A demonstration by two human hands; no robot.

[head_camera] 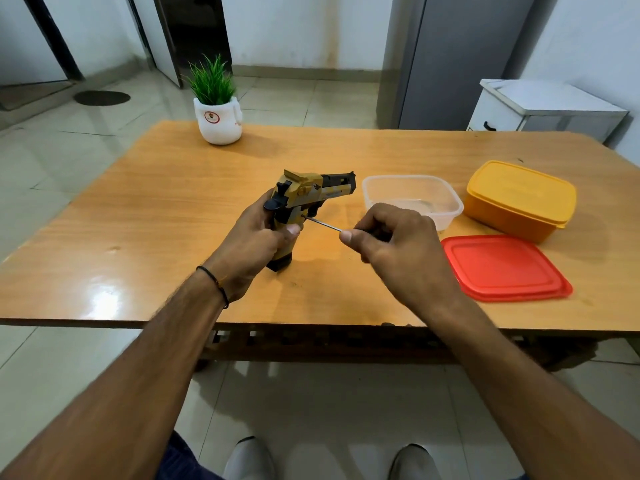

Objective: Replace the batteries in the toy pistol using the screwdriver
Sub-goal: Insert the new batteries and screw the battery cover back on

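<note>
A yellow and black toy pistol (313, 192) stands upright on the wooden table (156, 216), its grip base touching the tabletop and its barrel pointing right. My left hand (254, 242) grips the pistol's handle from the left. My right hand (394, 242) pinches a small screwdriver (322, 224). The thin metal shaft runs left from my fingers, and its tip touches the side of the pistol's grip. The screwdriver's handle is hidden inside my right hand.
A clear plastic container (414, 199) sits just right of the pistol. Its red lid (504, 268) lies nearer the front edge. A closed yellow box (519, 199) stands at the far right. A potted plant (216, 109) is at the back left.
</note>
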